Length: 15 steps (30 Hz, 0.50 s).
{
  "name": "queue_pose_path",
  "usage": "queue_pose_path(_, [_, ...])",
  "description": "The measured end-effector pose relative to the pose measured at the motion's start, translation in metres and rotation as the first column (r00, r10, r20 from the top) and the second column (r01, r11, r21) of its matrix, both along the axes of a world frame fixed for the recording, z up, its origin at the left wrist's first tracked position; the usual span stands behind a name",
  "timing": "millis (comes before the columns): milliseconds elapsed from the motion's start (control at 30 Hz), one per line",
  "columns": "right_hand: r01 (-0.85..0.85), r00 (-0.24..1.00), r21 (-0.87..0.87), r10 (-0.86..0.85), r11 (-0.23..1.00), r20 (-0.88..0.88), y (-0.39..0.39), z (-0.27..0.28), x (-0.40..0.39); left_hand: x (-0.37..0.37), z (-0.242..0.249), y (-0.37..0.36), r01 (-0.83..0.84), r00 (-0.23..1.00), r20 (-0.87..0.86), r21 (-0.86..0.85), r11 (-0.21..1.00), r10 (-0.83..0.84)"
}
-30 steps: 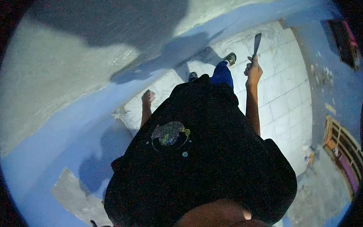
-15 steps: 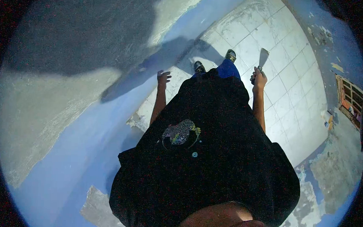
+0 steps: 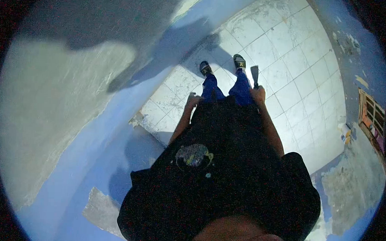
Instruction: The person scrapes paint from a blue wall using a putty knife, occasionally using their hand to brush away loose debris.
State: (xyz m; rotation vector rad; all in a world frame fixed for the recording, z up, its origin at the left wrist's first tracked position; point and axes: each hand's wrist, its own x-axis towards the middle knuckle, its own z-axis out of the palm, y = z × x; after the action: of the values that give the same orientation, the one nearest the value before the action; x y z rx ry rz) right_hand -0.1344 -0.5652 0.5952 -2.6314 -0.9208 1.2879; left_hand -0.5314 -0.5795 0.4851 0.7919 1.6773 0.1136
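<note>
A scraper (image 3: 255, 74) with a flat dark blade points away from me, its handle held in my right hand (image 3: 258, 95) beside my right thigh. My left hand (image 3: 194, 99) hangs at the left edge of my dark shirt, close to the blue trousers (image 3: 212, 88). Its fingers are blurred, and I cannot make out whether they are closed or hold anything. Both feet, in dark sandals (image 3: 239, 62), stand on the white tiled floor (image 3: 291, 96).
On the left rises a wall (image 3: 53, 94) with grey patches and peeling blue paint, my shadow across it. A peeling wall (image 3: 357, 168) with a framed grille window (image 3: 372, 110) is on the right. Small colourful items (image 3: 344, 133) lie near its base.
Both hands have drawn in toward my body, and the scraper has moved left with my right hand. More of my trousers shows, and the view has shifted slightly.
</note>
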Motion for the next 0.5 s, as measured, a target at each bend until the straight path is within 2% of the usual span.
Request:
queue_pose_path(67, [-0.099, 0.995, 0.011, 0.099, 0.995, 0.009, -0.008, -0.007, 0.011, 0.005, -0.027, -0.039, 0.127, 0.986, -0.139, 0.241, 0.962, -0.095])
queue_pose_path(100, [-0.062, 0.997, 0.051, 0.065, 0.997, -0.049, -0.007, -0.009, 0.02, 0.004, -0.03, -0.053, 0.162, 0.976, -0.185, 0.279, 0.946, -0.113])
queue_pose_path(133, [-0.02, 0.994, 0.08, 0.028, 0.997, -0.109, -0.004, -0.009, 0.03, 0.017, -0.001, -0.045, 0.0, 0.997, -0.081, 0.148, 0.989, 0.012])
queue_pose_path(200, [-0.169, 0.986, 0.106, 0.166, 0.98, 0.033, 0.012, -0.007, 0.048, 0.052, 0.088, -0.014, -0.329, 0.943, 0.003, -0.139, 0.934, 0.333])
queue_pose_path(233, [-0.234, 0.972, 0.226, 0.232, 0.946, 0.033, 0.01, -0.031, 0.066, 0.054, 0.095, -0.011, -0.346, 0.935, 0.017, -0.166, 0.924, 0.353])
queue_pose_path(267, [-0.039, 0.986, 0.218, 0.073, 0.975, -0.151, 0.023, -0.03, 0.076, 0.056, 0.105, -0.006, -0.363, 0.926, 0.039, -0.18, 0.914, 0.376])
queue_pose_path(300, [0.147, 0.939, 0.182, -0.079, 0.972, -0.334, 0.041, -0.027, 0.084, 0.058, 0.111, -0.001, -0.383, 0.914, 0.063, -0.187, 0.904, 0.4])
queue_pose_path(367, [0.121, 0.924, 0.298, 0.002, 0.947, -0.382, 0.092, 0.011, 0.091, 0.06, 0.103, -0.005, -0.546, 0.819, 0.128, -0.13, 0.828, 0.56])
queue_pose_path(433, [0.1, 0.891, 0.378, 0.086, 0.92, -0.445, 0.148, 0.086, 0.082, 0.071, 0.114, 0.005, -0.573, 0.812, 0.052, -0.118, 0.811, 0.582])
queue_pose_path(467, [0.021, 0.891, 0.573, 0.245, 0.82, -0.383, 0.171, 0.087, 0.082, 0.077, 0.119, 0.01, -0.616, 0.776, 0.104, -0.086, 0.783, 0.622])
queue_pose_path(500, [0.004, 0.854, 0.591, 0.305, 0.807, -0.422, 0.194, 0.105, 0.079, 0.079, 0.115, 0.007, -0.656, 0.738, 0.155, -0.065, 0.752, 0.657])
